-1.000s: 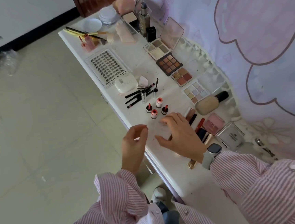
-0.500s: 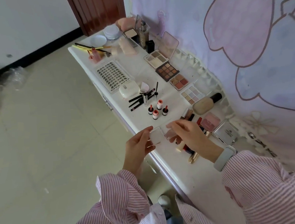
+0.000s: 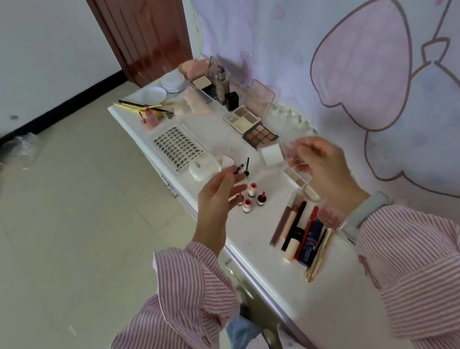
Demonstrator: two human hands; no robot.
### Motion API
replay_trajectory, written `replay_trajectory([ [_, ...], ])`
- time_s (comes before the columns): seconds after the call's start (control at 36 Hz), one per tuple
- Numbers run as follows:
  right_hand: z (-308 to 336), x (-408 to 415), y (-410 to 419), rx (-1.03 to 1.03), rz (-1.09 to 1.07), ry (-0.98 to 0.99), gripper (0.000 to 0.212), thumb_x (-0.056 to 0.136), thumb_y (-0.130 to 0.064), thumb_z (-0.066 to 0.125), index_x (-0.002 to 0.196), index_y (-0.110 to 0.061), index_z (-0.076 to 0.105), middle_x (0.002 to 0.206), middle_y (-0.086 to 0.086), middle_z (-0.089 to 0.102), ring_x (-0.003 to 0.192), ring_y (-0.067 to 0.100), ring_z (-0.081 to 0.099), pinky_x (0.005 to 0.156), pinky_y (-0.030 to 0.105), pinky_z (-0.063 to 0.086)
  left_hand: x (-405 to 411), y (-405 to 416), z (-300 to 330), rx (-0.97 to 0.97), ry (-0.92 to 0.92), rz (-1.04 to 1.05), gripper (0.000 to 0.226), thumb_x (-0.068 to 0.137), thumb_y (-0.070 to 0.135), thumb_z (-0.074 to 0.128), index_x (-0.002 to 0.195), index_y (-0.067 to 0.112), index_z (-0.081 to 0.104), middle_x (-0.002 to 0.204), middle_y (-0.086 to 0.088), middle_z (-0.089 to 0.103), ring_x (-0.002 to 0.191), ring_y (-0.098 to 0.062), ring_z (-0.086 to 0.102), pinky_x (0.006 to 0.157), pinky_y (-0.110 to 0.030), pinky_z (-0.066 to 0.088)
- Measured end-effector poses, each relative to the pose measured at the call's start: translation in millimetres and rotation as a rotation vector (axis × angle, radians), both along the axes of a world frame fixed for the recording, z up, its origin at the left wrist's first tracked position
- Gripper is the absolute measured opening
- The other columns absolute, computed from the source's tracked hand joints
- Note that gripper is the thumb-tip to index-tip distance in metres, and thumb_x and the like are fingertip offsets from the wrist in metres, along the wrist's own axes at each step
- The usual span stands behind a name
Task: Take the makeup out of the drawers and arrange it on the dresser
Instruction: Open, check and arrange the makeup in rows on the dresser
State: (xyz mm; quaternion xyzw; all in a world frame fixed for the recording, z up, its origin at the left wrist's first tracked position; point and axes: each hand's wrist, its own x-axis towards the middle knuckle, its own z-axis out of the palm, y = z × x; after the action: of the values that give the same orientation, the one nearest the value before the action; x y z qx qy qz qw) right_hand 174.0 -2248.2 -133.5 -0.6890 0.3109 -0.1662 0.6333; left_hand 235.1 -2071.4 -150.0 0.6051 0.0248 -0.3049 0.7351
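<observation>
Makeup covers the white dresser (image 3: 261, 258). My right hand (image 3: 327, 174) is raised above it, pinching a small clear case with a white pad (image 3: 272, 154), blurred by motion. My left hand (image 3: 219, 194) hovers left of it, fingers apart, nothing seen in it. Below the hands stand small red-capped bottles (image 3: 249, 200). A row of lipsticks and tubes (image 3: 298, 232) lies near my right wrist. Farther back are a brown eyeshadow palette (image 3: 260, 136), an open pale palette (image 3: 242, 119), a lash tray (image 3: 178, 148), a white oval case (image 3: 204, 168) and black wands (image 3: 243, 167).
At the far end stand a foundation bottle (image 3: 221, 83), white dishes (image 3: 155, 95), pink sponges (image 3: 191, 66) and brushes (image 3: 139, 105). Drawer handles (image 3: 231, 263) show along the dresser's front. A brown door (image 3: 141, 31) and a plastic bag (image 3: 18, 148) lie beyond the tiled floor.
Both hands rose from the dresser top. The small clear case, held between both hands half a second ago, is now in my right hand only; my left hand has let go.
</observation>
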Motion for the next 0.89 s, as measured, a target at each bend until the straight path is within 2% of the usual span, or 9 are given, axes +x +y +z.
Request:
replay_trajectory([
  [0.11, -22.6, 48.7, -25.3, -0.248, -0.062, 0.153, 0.015, 0.089, -0.007, 0.046, 0.095, 0.002, 0.056, 0.088, 0.018, 0.06, 0.077, 0.033, 0.064, 0.072, 0.042, 0.053, 25.5, 3.0, -22.8, 0.335, -0.225, 0.129, 0.02, 0.094, 0.019, 0.049, 0.112, 0.019, 0.059, 0.113, 0.001, 0.063, 0.099, -0.012, 0.058, 0.085, -0.024, 0.046],
  [0.19, -46.3, 70.2, -31.3, -0.402, 0.1, 0.362, 0.019, 0.092, -0.007, 0.042, 0.099, 0.006, 0.054, 0.081, 0.014, 0.059, 0.063, 0.016, 0.057, 0.055, 0.013, 0.043, 33.6, 11.4, -50.4, 0.579, -0.374, 0.086, 0.029, 0.095, 0.017, 0.047, 0.124, 0.014, 0.052, 0.124, -0.002, 0.054, 0.11, -0.014, 0.05, 0.091, -0.026, 0.041],
  [0.22, -52.7, 74.0, -30.4, -0.419, 0.152, 0.418, 0.019, 0.092, -0.008, 0.041, 0.095, 0.007, 0.054, 0.08, 0.013, 0.061, 0.062, 0.014, 0.056, 0.053, 0.013, 0.042, 34.7, 14.4, -60.5, 0.639, -0.41, 0.06, 0.033, 0.095, 0.016, 0.047, 0.127, 0.013, 0.05, 0.128, -0.004, 0.051, 0.117, -0.017, 0.046, 0.098, -0.03, 0.039],
  [0.33, -80.7, 84.4, -31.7, -0.447, 0.277, 0.552, 0.016, 0.09, -0.009, 0.041, 0.084, 0.004, 0.049, 0.098, 0.023, 0.062, 0.089, 0.037, 0.059, 0.077, 0.041, 0.046, 38.1, 22.1, -97.6, 0.833, -0.55, -0.075, 0.043, 0.094, 0.014, 0.048, 0.136, 0.008, 0.042, 0.142, -0.012, 0.04, 0.132, -0.03, 0.032, 0.107, -0.042, 0.026],
  [0.47, -93.2, 85.4, -28.5, -0.562, 0.269, 0.582, 0.03, 0.092, -0.012, 0.044, 0.078, 0.013, 0.054, 0.083, 0.027, 0.06, 0.071, 0.033, 0.055, 0.066, 0.036, 0.042, 37.0, 26.3, -133.3, 0.977, -0.727, -0.238, 0.053, 0.093, 0.035, 0.026, 0.139, 0.011, 0.035, 0.145, -0.014, 0.038, 0.134, -0.038, 0.034, 0.102, -0.054, 0.033],
  [0.56, -96.8, 84.6, -26.2, -0.63, 0.261, 0.559, 0.03, 0.092, -0.011, 0.045, 0.072, 0.01, 0.052, 0.071, 0.023, 0.056, 0.063, 0.027, 0.046, 0.059, 0.033, 0.028, 31.6, 23.7, -135.2, 1.042, -0.759, -0.225, 0.054, 0.091, 0.034, 0.031, 0.137, 0.008, 0.042, 0.145, -0.015, 0.039, 0.131, -0.045, 0.035, 0.091, -0.059, 0.04],
  [0.69, -104.2, 84.1, -26.2, -0.705, 0.262, 0.545, 0.026, 0.087, -0.006, 0.045, 0.062, -0.009, 0.038, 0.06, 0.006, 0.039, 0.063, 0.024, 0.04, 0.058, 0.031, 0.029, 29.9, 22.7, -138.9, 1.065, -0.778, -0.246, 0.055, 0.092, 0.036, 0.028, 0.137, 0.007, 0.041, 0.147, -0.015, 0.034, 0.133, -0.046, 0.028, 0.099, -0.053, 0.024],
  [0.81, -105.0, 80.7, -28.2, -0.716, 0.283, 0.527, 0.012, 0.087, -0.007, 0.046, 0.081, 0.0, 0.054, 0.08, 0.013, 0.052, 0.076, 0.024, 0.046, 0.067, 0.03, 0.035, 29.4, 22.8, -138.1, 1.073, -0.755, -0.231, 0.049, 0.096, 0.028, 0.04, 0.142, 0.011, 0.034, 0.152, -0.01, 0.025, 0.139, -0.04, 0.018, 0.106, -0.051, 0.023],
  [0.89, -101.0, 75.7, -30.6, -0.707, 0.295, 0.493, 0.024, 0.09, -0.013, 0.048, 0.108, 0.0, 0.056, 0.107, 0.014, 0.057, 0.093, 0.026, 0.053, 0.082, 0.035, 0.044, 30.0, 22.5, -133.0, 1.082, -0.694, -0.249, 0.053, 0.096, 0.025, 0.043, 0.145, 0.016, 0.026, 0.156, -0.005, 0.016, 0.143, -0.032, 0.007, 0.11, -0.05, 0.02],
])
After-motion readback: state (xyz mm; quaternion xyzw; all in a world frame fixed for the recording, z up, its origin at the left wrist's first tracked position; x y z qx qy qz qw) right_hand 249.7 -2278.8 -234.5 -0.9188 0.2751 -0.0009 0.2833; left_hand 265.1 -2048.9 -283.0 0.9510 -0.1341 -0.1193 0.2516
